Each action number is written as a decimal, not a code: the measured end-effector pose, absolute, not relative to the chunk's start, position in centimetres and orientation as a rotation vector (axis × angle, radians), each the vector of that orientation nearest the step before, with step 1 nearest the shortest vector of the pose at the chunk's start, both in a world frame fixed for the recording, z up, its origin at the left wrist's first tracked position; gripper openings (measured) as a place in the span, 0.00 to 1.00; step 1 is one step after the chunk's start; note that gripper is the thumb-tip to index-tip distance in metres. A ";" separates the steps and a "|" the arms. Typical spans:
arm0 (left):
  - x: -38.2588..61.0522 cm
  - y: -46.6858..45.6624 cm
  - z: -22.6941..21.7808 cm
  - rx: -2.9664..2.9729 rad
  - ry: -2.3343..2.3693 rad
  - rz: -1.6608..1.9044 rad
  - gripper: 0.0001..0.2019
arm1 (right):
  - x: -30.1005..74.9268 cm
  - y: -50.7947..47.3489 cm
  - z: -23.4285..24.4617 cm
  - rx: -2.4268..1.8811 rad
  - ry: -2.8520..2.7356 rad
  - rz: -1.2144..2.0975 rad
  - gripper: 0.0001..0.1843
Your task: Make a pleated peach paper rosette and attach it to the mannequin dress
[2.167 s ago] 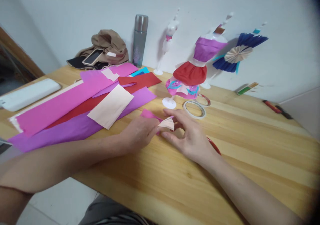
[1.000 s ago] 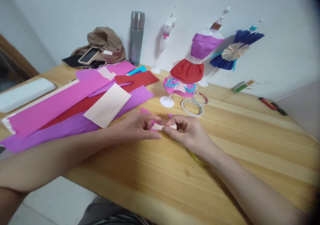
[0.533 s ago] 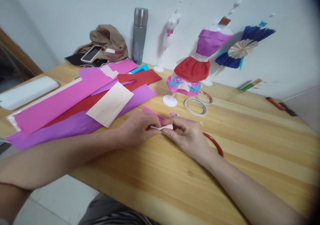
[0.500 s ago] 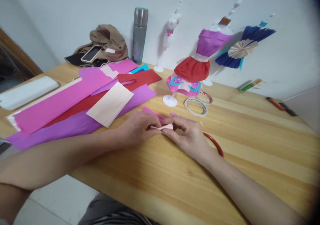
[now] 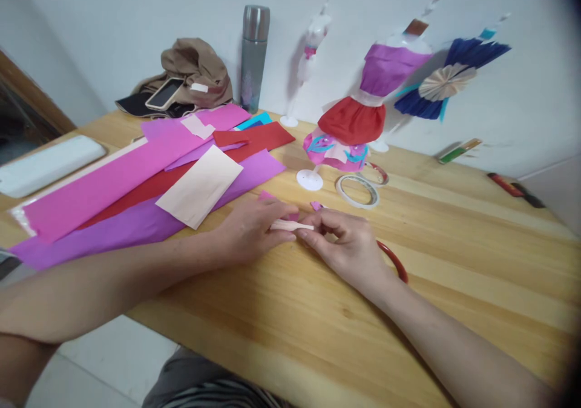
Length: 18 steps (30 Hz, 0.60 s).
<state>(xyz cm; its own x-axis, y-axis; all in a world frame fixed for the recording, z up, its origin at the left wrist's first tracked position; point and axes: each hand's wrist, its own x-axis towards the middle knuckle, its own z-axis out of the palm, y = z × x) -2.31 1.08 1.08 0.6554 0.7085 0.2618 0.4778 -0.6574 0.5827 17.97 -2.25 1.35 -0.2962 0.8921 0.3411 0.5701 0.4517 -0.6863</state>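
Both my hands meet at the middle of the wooden table (image 5: 454, 287). My left hand (image 5: 252, 229) and my right hand (image 5: 349, 244) each pinch one end of a small pleated strip of peach paper (image 5: 290, 226), now folded flat and narrow. A pink paper scrap (image 5: 267, 197) lies just behind my left fingers. A red ring (image 5: 396, 260) shows from under my right hand.
Long pink, red and purple paper sheets (image 5: 113, 196) with a peach rectangle (image 5: 200, 185) lie left. Behind stand a dressed mannequin (image 5: 358, 117), a bare one (image 5: 308, 57), a blue paper fan (image 5: 449, 84), a flask (image 5: 253, 57), tape rolls (image 5: 358, 190) and a bag with phone (image 5: 181, 87).
The fanned-out peach paper has been pressed together into a thin flat strip between my fingers. My hands stayed in place; the camera shifted slightly.
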 end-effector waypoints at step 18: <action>-2.9 2.6 2.1 1.951 1.168 0.852 0.17 | 22.4 0.9 2.8 -1.545 -2.271 0.463 0.06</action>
<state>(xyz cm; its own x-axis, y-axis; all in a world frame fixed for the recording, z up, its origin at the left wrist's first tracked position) -2.91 2.59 2.13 0.3772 0.9084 0.1805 0.4493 -0.3499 0.8220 22.44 0.85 2.79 -0.3410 0.9341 0.1055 0.8183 0.3502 -0.4558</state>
